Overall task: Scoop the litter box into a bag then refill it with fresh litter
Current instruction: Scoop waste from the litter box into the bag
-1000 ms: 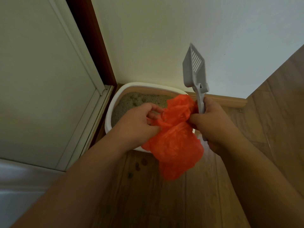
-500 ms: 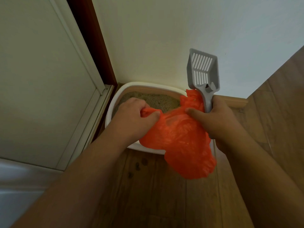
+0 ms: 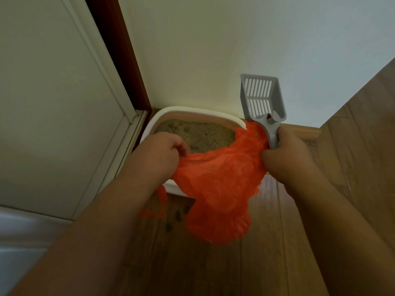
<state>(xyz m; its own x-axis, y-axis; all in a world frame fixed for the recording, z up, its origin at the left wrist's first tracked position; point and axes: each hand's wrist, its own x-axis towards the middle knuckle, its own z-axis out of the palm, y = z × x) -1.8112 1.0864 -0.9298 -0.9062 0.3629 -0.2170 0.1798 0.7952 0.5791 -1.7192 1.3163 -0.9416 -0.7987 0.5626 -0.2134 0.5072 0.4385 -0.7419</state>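
Left hand (image 3: 157, 154) and right hand (image 3: 285, 161) fingers grasp the orange bag (image 3: 215, 189) (right also grips the scoop (image 3: 261, 103)).

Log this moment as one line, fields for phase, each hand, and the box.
phase: opening bag | left hand: grips bag edge | right hand: holds scoop and bag | litter box: unscooped

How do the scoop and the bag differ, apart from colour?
The scoop is grey, stiff and slotted, standing upright; the bag is orange, thin and crumpled, sagging down. Only the right hand holds the scoop, by its handle; the bag is stretched between that hand and the left hand. Both are held above the floor.
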